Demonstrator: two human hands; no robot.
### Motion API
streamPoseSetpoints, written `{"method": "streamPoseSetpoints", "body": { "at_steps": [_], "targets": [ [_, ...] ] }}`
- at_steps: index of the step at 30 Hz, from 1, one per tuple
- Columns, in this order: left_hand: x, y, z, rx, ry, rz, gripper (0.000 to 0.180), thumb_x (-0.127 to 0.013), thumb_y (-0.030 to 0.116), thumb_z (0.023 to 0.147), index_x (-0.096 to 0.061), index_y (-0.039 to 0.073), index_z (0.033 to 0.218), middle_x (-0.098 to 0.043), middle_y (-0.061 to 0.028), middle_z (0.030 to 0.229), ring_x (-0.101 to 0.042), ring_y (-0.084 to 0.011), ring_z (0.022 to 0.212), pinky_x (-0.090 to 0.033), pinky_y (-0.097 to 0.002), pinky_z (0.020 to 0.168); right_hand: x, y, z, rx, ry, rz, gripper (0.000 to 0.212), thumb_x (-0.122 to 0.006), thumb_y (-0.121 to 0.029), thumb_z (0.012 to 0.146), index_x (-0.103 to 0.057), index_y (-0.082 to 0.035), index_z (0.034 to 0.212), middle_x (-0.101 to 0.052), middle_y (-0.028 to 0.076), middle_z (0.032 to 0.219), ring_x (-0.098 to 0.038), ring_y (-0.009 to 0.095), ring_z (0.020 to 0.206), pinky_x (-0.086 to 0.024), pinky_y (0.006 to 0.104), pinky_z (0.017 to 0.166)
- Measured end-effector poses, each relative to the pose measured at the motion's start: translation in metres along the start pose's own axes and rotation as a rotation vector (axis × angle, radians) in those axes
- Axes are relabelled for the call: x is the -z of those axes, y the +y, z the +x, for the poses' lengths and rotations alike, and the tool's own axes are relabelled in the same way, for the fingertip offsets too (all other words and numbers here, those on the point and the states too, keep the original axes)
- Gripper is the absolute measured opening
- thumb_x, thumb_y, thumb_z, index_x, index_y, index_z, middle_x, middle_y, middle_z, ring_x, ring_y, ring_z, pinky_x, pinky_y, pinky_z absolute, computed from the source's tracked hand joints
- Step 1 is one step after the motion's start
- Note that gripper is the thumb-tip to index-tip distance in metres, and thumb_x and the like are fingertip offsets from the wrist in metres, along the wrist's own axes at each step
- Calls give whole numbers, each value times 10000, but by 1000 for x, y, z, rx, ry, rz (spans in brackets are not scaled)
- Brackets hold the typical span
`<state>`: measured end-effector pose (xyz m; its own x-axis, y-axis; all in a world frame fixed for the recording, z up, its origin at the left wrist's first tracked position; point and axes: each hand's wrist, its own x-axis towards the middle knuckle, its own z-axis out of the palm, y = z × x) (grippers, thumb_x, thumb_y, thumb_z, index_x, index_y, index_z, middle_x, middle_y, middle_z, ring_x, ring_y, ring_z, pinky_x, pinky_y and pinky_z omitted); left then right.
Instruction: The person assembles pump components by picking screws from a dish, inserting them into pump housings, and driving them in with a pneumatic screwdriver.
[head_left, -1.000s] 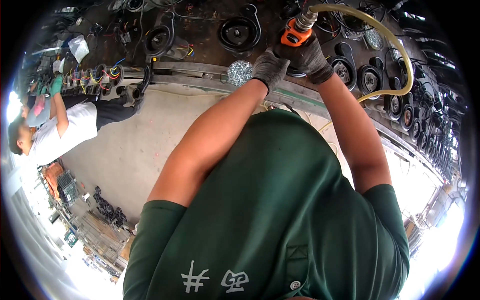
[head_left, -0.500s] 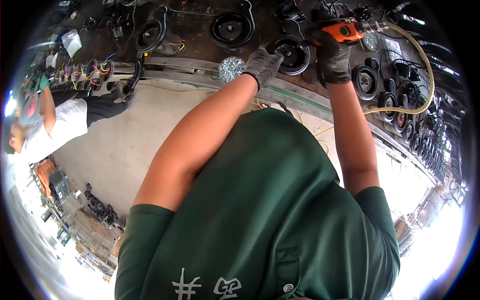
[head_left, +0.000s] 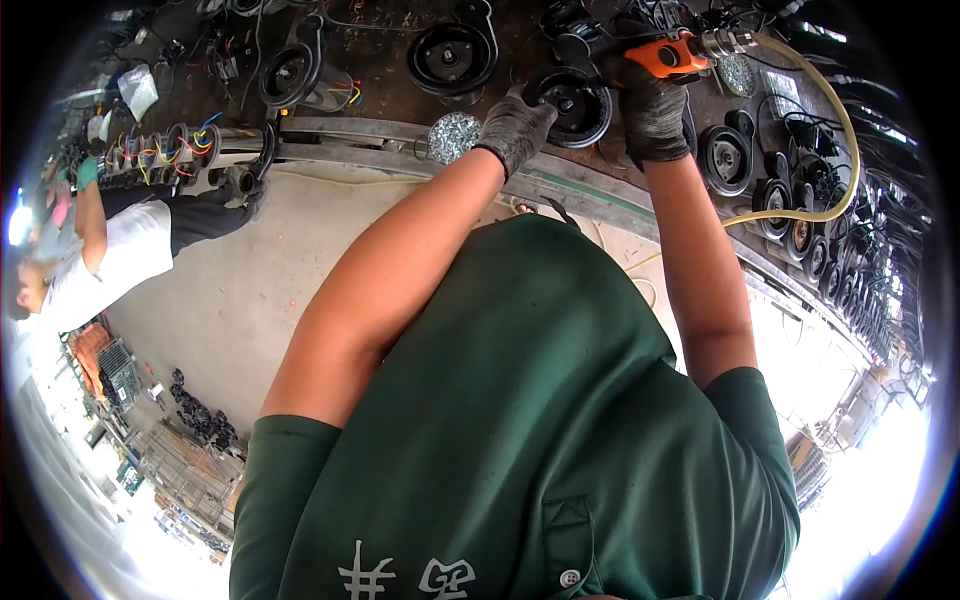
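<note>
Round black pulley-like disc (head_left: 570, 100), upper centre on the workbench (head_left: 400, 70): gloved left hand (head_left: 515, 128) steadies its rim, gloved right hand (head_left: 655, 110) grips the orange air tool (head_left: 668, 55); risk: the bit skidding onto fingers, the yellow hose (head_left: 835, 130) snagging neighbouring discs.

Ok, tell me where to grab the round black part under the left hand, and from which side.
Take the round black part by its outer rim, from the bench-edge side, where the left hand already touches it. The rim is a raised ring around a sunken centre, so fingers can probably wrap it. The right hand holds the orange tool over the far side, so keep off there.
</note>
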<state>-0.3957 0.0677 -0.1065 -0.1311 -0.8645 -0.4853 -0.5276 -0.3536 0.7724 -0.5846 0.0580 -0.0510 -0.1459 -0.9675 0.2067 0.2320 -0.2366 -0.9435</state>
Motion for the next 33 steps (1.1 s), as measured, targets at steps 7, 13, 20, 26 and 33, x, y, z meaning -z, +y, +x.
{"method": "streamPoseSetpoints", "body": {
  "at_steps": [7, 13, 20, 26, 33],
  "targets": [
    [-5, -11, 7, -33, -27, -64, 672, -659, 350, 867, -483, 3, 1415, -654, -252, 1250, -635, -365, 1176, -484, -419, 1025, 16, -28, 16, 36, -589, -348, 392, -860, -55, 736, -663, -55, 1075, -669, 15, 997, -620, 174, 919, -527, 313, 846],
    [-8, -16, 12, -70, 27, -9, 582, -694, 247, 863, -523, -42, 1339, -697, -206, 935, -686, -230, 691, -554, -354, 582, 4, 3, 24, 277, -337, -624, 366, -831, -32, 749, -685, -64, 1084, -711, 53, 968, -685, 191, 877, -586, 328, 765],
    [-6, -10, 5, -94, 30, 15, 586, -687, 269, 863, -529, -50, 1328, -698, -199, 916, -688, -240, 718, -560, -379, 651, 4, 9, 23, 473, -336, -725, 372, -795, 0, 725, -699, -84, 1075, -728, 53, 994, -702, 197, 891, -594, 336, 759],
    [-4, -7, 5, -88, 24, -8, 606, -686, 301, 858, -533, -39, 1336, -706, -222, 998, -705, -279, 811, -563, -393, 752, 2, 3, 20, 215, -301, -569, 384, -796, -4, 722, -696, -87, 1084, -719, 50, 992, -695, 206, 885, -579, 317, 785],
    [0, -1, -2, -26, 48, 41, 588, -687, 309, 856, -555, -15, 1329, -695, -247, 1133, -679, -361, 1061, -527, -424, 931, -10, -38, -17, -77, -112, 42, 393, -747, 38, 764, -670, -9, 1146, -711, 54, 990, -664, 150, 881, -559, 311, 809]
  ]
}}
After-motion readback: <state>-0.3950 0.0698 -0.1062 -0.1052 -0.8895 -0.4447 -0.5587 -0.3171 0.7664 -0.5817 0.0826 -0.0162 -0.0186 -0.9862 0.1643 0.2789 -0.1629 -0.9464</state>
